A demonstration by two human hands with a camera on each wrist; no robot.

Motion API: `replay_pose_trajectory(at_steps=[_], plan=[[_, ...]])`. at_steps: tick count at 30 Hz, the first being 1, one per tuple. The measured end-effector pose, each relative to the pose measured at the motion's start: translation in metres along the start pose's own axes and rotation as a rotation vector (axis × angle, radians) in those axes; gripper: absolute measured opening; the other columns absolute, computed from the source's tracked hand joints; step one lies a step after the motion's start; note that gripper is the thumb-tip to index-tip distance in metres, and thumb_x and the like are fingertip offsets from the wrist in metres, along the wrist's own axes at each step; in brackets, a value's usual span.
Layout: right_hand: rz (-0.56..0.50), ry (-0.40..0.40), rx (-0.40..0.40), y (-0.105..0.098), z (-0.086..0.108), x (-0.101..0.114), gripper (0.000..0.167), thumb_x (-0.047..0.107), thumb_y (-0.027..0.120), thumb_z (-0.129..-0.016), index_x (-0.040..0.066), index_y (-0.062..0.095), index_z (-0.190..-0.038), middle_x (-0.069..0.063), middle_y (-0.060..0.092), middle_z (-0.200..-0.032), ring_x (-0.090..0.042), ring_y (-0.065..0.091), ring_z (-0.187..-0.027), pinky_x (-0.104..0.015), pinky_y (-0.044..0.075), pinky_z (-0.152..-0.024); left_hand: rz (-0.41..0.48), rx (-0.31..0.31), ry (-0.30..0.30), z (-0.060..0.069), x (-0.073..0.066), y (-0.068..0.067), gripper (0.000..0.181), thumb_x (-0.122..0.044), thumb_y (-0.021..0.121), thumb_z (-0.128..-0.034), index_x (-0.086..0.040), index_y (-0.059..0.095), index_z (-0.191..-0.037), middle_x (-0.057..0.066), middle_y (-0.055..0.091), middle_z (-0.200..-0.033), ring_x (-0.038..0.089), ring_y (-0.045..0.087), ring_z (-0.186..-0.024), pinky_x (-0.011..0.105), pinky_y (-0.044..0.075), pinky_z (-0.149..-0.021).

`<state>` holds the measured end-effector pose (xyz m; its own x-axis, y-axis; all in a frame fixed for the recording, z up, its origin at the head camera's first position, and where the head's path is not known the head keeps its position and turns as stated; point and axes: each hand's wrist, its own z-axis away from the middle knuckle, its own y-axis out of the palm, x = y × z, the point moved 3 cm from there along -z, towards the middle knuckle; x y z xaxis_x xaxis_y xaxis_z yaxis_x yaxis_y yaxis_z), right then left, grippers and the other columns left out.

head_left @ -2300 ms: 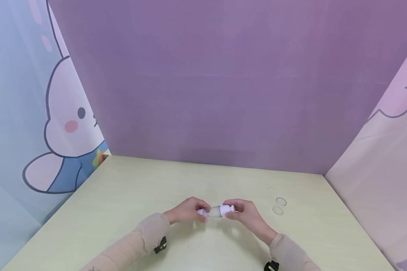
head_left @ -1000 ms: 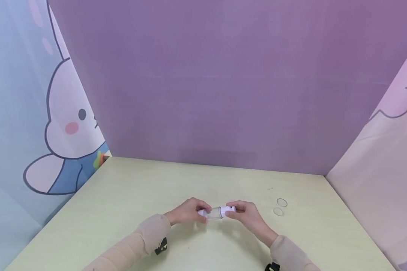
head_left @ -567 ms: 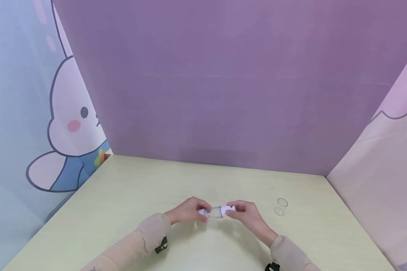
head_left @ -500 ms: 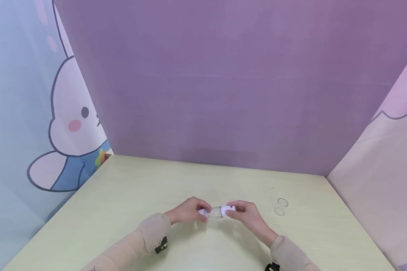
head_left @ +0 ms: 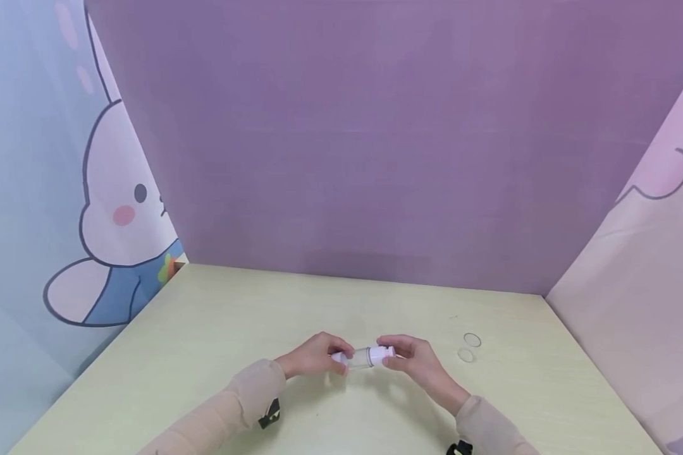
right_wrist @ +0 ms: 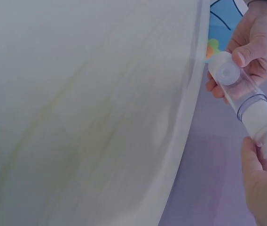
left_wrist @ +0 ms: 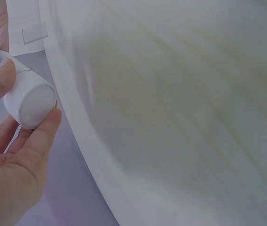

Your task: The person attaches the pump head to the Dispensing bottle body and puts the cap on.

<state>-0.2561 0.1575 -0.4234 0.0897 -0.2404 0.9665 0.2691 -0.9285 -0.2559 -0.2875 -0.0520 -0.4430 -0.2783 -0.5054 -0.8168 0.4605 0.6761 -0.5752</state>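
Observation:
A clear pump bottle with white ends is held sideways above the table between both hands. My left hand grips its white base between thumb and fingers. At the other end, the thumb and fingers of my right hand are around the white pump head. The right wrist view shows a white disc inside the clear tube, and grey rings where the tube meets the pump collar. Right fingertips touch the pump head from below there; part of that hand is cut off.
A clear cylindrical piece, resembling a cap, stands on the pale table to the right of my right hand. A purple panel rises behind the table. Printed cloth hangs at both sides.
The thumb and fingers of my right hand have shifted slightly around the pump head, and its notch shows at a different angle. My left hand stays in place on the base.

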Motion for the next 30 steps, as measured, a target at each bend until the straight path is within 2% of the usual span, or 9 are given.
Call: replay_pose_trajectory(at_steps=[3, 7, 14, 30], plan=[[-0.014, -0.021, 0.027, 0.0003, -0.0003, 0.0009, 0.039, 0.000, 0.065, -0.079, -0.003, 0.058, -0.117, -0.021, 0.056, -0.123, -0.036, 0.049, -0.118, -0.029, 0.048, -0.087, -0.004, 0.000, -0.001, -0.0005, -0.0003, 0.0002, 0.030, -0.012, 0.074, -0.0741, -0.007, 0.067, -0.103, 0.004, 0.066, -0.107, 0.016, 0.059, -0.097, 0.037, 0.045, -0.087], [-0.012, -0.018, 0.021, 0.0003, -0.0020, 0.0012, 0.036, -0.003, 0.064, -0.079, -0.002, 0.060, -0.115, -0.020, 0.057, -0.122, -0.033, 0.051, -0.117, -0.025, 0.049, -0.084, 0.006, 0.002, -0.002, -0.0004, -0.0028, -0.0011, 0.029, -0.011, 0.073, -0.0747, -0.006, 0.067, -0.103, 0.005, 0.066, -0.107, 0.017, 0.058, -0.097, 0.039, 0.045, -0.087], [-0.009, -0.006, -0.007, 0.0003, -0.0040, -0.0005, 0.034, 0.000, 0.067, -0.078, -0.001, 0.062, -0.112, -0.018, 0.060, -0.118, -0.032, 0.054, -0.114, -0.028, 0.049, -0.085, 0.010, 0.009, -0.008, 0.0001, -0.0044, -0.0023, 0.031, -0.012, 0.073, -0.0754, -0.005, 0.066, -0.105, 0.006, 0.065, -0.109, 0.019, 0.058, -0.099, 0.040, 0.045, -0.087], [-0.027, 0.035, -0.052, -0.0007, -0.0034, -0.0038, 0.035, 0.009, 0.069, -0.079, -0.001, 0.062, -0.112, -0.019, 0.062, -0.114, -0.024, 0.062, -0.102, -0.029, 0.050, -0.084, 0.019, 0.014, -0.006, -0.0044, 0.0018, 0.0000, 0.028, -0.012, 0.072, -0.0762, -0.008, 0.067, -0.103, 0.003, 0.065, -0.108, 0.016, 0.057, -0.095, 0.039, 0.045, -0.086]])
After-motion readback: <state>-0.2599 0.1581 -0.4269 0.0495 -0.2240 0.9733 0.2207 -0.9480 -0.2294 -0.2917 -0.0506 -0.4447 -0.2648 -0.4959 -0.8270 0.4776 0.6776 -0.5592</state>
